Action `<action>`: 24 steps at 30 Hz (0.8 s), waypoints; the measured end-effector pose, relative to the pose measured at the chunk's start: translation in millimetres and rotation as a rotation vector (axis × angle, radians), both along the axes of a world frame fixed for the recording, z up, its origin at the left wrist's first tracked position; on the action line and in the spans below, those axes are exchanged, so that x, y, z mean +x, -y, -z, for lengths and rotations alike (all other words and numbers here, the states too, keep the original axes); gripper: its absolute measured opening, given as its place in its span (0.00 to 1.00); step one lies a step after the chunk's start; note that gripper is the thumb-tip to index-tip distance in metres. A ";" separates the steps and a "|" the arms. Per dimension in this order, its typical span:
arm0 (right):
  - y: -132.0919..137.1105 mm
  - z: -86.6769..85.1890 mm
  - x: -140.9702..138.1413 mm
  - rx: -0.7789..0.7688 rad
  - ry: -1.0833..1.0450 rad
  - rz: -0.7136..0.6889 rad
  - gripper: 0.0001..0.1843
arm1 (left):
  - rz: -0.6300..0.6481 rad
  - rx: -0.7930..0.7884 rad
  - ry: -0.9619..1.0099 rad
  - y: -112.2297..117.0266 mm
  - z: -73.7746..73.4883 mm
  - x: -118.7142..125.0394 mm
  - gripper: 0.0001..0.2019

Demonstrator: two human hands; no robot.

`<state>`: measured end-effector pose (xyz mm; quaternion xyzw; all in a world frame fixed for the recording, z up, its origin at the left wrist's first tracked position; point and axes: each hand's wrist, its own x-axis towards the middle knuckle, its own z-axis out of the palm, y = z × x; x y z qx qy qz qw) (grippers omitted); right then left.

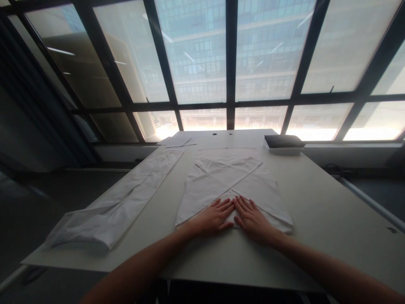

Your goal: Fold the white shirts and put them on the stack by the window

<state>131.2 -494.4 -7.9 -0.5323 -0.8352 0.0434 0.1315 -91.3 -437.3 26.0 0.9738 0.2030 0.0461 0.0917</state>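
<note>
A white garment, perhaps a shirt, lies flat on the table in front of me, its sleeves folded crosswise over the body. My left hand rests flat on its near edge, fingers stretched out and pointing inward. Beside it my right hand also lies flat on the cloth, its fingertips touching or almost touching those of the left. Both palms face down, and neither hand grips anything. The cloth directly under the hands is hidden.
Along the table's left side lies a long folded white cloth. Paper sheets lie at the far left, and a stack with a dark top sits at the far right. The white table stands before large windows.
</note>
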 end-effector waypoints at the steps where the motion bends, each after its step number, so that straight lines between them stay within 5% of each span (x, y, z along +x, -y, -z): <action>1: 1.4 1.0 2.0 -0.002 0.009 0.001 0.35 | -0.004 -0.001 -0.007 0.8 -1.1 -0.1 0.35; 14: 18.7 -10.5 4.0 0.002 0.029 0.078 0.33 | -0.025 -0.020 0.002 0.5 0.9 -2.1 0.33; 20: 22.3 -19.2 0.1 -0.019 -0.007 -0.076 0.36 | -0.046 -0.037 -0.051 3.0 -6.4 0.5 0.31; 24: 24.6 -11.6 1.0 -0.047 0.016 -0.055 0.38 | -0.059 -0.041 -0.075 2.8 -5.3 0.3 0.31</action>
